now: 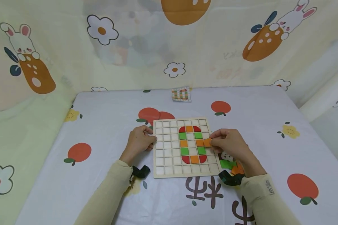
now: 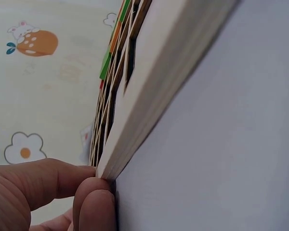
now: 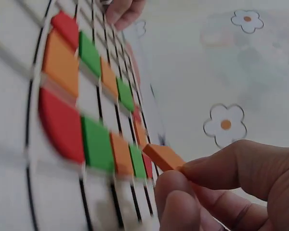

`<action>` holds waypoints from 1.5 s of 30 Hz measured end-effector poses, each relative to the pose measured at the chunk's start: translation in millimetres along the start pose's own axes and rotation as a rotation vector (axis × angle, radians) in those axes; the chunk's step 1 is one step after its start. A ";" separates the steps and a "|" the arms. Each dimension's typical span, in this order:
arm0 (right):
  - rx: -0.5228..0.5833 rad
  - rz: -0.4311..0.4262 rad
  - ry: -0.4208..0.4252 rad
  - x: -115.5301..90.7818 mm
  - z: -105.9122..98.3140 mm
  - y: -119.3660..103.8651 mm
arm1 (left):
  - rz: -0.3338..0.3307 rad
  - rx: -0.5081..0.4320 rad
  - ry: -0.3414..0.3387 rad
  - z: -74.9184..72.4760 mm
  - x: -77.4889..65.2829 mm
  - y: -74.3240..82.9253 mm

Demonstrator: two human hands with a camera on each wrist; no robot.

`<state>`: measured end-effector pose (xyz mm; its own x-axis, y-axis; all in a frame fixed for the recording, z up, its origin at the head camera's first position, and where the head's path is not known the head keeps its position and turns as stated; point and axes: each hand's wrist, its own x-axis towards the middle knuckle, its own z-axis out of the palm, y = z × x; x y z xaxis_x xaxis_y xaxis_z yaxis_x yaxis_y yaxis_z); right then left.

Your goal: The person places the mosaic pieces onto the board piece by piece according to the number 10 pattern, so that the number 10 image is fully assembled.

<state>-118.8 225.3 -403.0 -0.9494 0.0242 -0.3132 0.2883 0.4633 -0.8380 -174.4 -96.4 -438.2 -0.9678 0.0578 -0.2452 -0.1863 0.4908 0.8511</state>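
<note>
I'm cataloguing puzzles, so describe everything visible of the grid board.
The grid board looks like pale wood, squarish, with a plain rim and thin strips dividing it into square cells. It lies on the patterned tablecloth. Twelve red, green and orange pieces form a ring right of its middle. The left hand grips its left edge.
</note>
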 end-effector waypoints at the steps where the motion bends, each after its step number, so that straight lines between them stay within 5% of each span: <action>1: 0.028 0.001 -0.011 3.1 3.0 -2.6 | -0.002 0.002 -0.001 0.1 0.3 -0.1; 17: 0.221 0.023 -0.146 48.9 53.7 -45.2 | 0.003 0.002 -0.004 -2.0 0.1 0.8; 27: 0.235 0.003 -0.225 72.0 83.2 -63.9 | 0.012 0.010 -0.008 -1.4 0.9 -1.9; 45: 0.145 0.041 -0.203 90.8 117.6 -81.2 | 0.018 0.004 -0.011 -2.4 0.1 -1.5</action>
<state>-213.8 85.7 -416.0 -0.8963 -0.1445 -0.4192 0.3548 0.3336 -0.8734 -174.6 -99.2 -438.4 -0.9689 0.0763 -0.2355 -0.1686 0.4935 0.8532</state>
